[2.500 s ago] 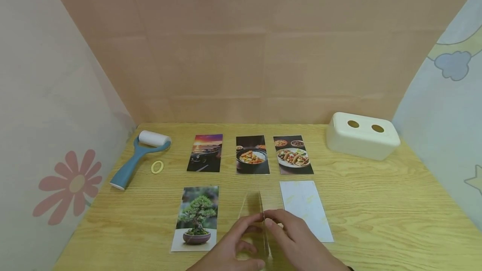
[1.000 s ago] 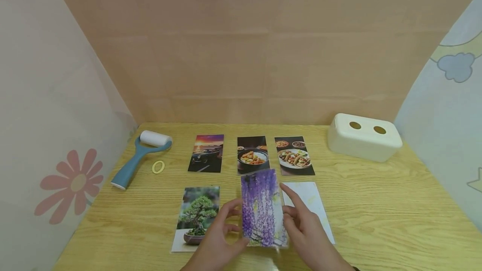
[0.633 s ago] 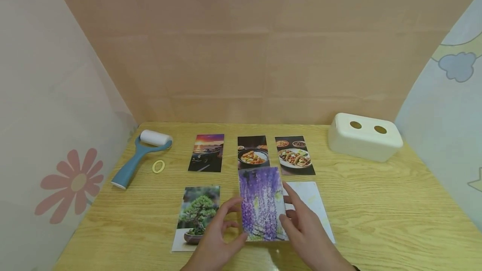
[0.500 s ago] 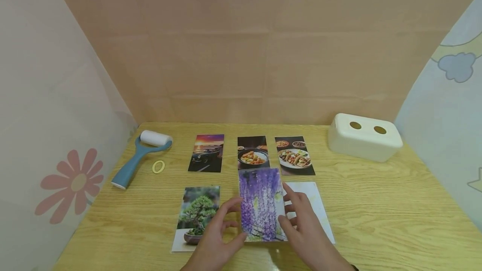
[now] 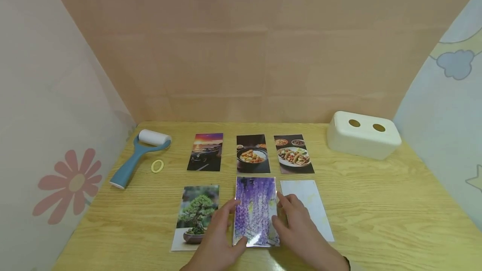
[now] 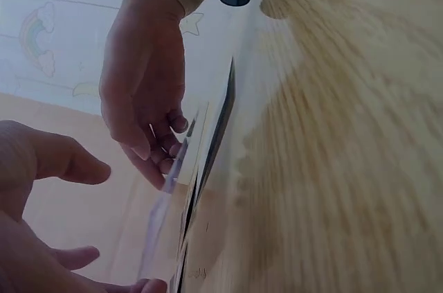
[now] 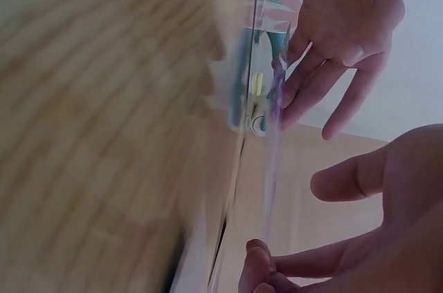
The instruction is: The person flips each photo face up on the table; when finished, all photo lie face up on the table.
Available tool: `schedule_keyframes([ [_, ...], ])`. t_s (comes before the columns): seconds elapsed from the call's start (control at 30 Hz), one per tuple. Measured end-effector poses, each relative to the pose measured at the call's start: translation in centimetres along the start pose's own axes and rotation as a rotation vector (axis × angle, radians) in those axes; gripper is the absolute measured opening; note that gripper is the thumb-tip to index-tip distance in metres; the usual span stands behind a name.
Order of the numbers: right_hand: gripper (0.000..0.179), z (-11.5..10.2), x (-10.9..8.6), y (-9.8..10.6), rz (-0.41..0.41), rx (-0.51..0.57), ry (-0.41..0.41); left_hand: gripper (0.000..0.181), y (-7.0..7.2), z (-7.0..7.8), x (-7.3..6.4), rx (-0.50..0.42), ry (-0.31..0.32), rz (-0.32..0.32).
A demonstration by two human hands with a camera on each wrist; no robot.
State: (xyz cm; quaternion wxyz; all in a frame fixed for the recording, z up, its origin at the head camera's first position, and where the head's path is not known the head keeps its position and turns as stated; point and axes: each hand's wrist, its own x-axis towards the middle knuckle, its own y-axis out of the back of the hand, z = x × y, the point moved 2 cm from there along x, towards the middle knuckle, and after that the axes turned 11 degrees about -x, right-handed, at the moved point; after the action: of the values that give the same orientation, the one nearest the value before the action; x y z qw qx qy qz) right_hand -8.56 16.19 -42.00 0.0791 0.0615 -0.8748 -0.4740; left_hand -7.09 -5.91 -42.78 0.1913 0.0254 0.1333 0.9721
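Observation:
A glossy photo card of purple hanging blossoms lies between the hands, low over the table, with a bright glare near its bottom edge. My left hand holds its left edge, thumb at the lower left corner. Along the right edge, my right hand holds it with fingers and thumb. Both wrist views show the card nearly edge-on, a little off the wood. A bonsai photo card lies beside the left hand and is partly covered by it. Partly behind the right hand is a white face-down card.
Three photo cards form a back row: a car at sunset, a rice bowl and tacos. A blue-handled lint roller and a yellow ring lie left. A cream box with two holes stands back right.
The sheet first stood edge-on between the hands, then showed its purple picture, tilted up and overlapping the rice-bowl card. Now it is lower, straighter and nearer, and the rice-bowl card shows fully.

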Motion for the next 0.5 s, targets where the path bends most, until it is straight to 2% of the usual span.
schedule_keyframes([
  [0.13, 0.054, 0.18, 0.12, -0.64, 0.0, -0.064, 0.023, 0.083, -0.29, -0.32, 0.14, 0.113, -0.015, -0.004],
  [0.37, 0.04, 0.08, 0.17, -0.97, -0.045, -0.051, 0.012, 0.087, -0.62, -0.63, 0.28, 0.242, -0.01, -0.03],
  [0.5, 0.02, -0.03, 0.3, -1.05, -0.023, -0.083, 0.028, 0.088, -0.74, -0.84, 0.3, 0.311, -0.029, -0.036],
])
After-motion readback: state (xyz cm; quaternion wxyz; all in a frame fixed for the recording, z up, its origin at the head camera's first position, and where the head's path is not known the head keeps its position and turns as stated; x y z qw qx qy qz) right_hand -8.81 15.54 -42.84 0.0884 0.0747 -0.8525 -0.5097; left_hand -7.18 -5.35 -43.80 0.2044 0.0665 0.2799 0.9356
